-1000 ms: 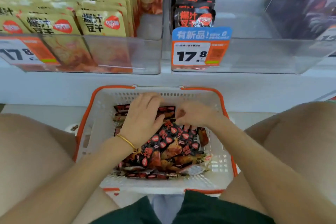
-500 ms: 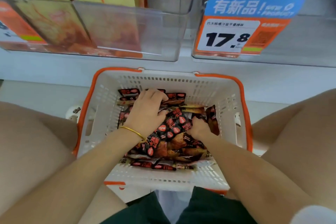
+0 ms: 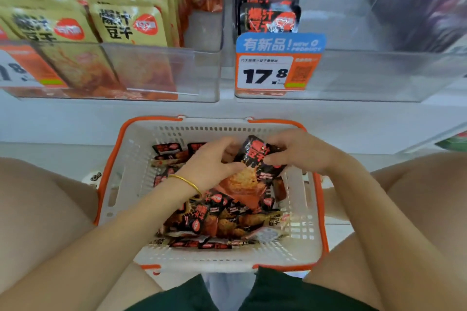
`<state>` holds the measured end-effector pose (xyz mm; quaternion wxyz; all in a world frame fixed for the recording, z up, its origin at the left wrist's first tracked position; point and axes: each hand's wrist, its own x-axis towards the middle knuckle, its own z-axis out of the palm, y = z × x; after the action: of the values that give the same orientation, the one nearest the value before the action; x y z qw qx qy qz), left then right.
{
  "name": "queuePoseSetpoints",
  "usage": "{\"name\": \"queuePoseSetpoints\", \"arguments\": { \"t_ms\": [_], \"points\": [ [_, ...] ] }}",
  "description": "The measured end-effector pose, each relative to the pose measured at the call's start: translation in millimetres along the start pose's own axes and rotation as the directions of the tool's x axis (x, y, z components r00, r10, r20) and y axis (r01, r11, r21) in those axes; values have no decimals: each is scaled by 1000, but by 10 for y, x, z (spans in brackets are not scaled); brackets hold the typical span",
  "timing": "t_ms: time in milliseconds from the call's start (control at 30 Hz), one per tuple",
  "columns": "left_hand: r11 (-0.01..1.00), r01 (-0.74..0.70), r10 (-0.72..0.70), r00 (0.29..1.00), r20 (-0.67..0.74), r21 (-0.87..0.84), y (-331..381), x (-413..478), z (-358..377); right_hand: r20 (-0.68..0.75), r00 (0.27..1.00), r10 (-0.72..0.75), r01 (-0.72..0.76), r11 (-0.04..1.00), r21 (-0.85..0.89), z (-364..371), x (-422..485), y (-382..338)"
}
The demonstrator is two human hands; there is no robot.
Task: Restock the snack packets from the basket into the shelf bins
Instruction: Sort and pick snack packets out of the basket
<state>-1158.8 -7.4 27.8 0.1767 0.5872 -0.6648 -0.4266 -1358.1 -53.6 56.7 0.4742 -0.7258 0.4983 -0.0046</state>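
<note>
Whereas both dug in the basket [image 3: 320, 209] a second ago, the left hand [image 3: 211, 161] and right hand [image 3: 304, 151] now pinch one black packet [image 3: 255, 161] raised above it, ready for shelving.

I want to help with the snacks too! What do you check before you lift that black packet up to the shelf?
1. Both the left hand and the right hand grip the black packet: ok.
2. Only one packet gripped: cannot tell.
3. The right bin holds matching black packets: ok.
4. The right bin has free space: ok.
5. Packet raised above the pile in the basket: ok.
</note>
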Motion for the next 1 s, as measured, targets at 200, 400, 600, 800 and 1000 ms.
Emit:
{"name": "queuePoseSetpoints", "arguments": {
  "t_ms": [200, 400, 600, 800, 1000],
  "points": [
    [947, -253, 210, 954, -215, -197, 651, -147, -462, -256, 949, -186, 270, 898, 348, -387, -561, -446],
    [844, -517, 368, 753, -545, -144, 1439, -185, -962, -684, 646, -338, 628, 745, 225, -988, -857, -1038],
    [845, -298, 527, 610, -592, 444, 1429, 89, -1081, -812, 479, -333, 532, 846, -33, -1434, -563, -1188],
    [850, -174, 464, 694, -551, 497, 1289, 124, -899, -580, 769, -270, 175, 961, -215, -1346, -75, -1155],
    [842, -178, 474, 695, -541, 509, 1189, 118, -822, -507, 849, -148, -3, 959, -285, -1324, 10, -1173]
  ]
}}
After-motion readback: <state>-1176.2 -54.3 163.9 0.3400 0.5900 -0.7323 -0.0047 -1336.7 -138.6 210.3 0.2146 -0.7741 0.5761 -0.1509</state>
